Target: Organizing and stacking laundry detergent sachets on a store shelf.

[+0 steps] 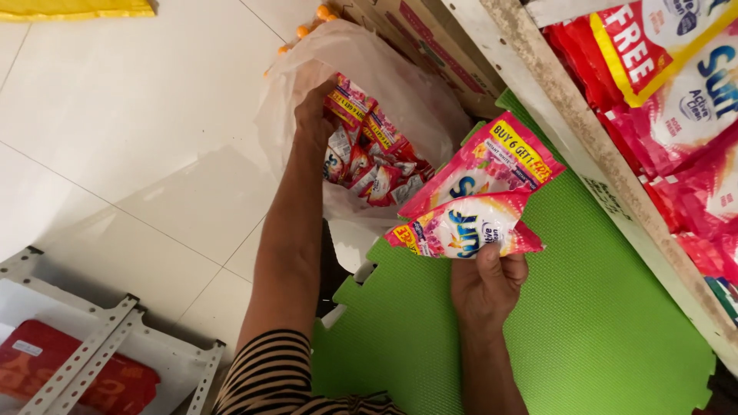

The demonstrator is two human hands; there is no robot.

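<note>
Sachets sit in the clear bag at upper centre, left hand reaching in and touching them, while right hand at centre pinches pink packets fanned up-right

Pink sachets (maybe two) fanned, held aloft.

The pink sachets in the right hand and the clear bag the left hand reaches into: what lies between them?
In the head view, only bare green foam mat and a strip of white floor tile.
</note>
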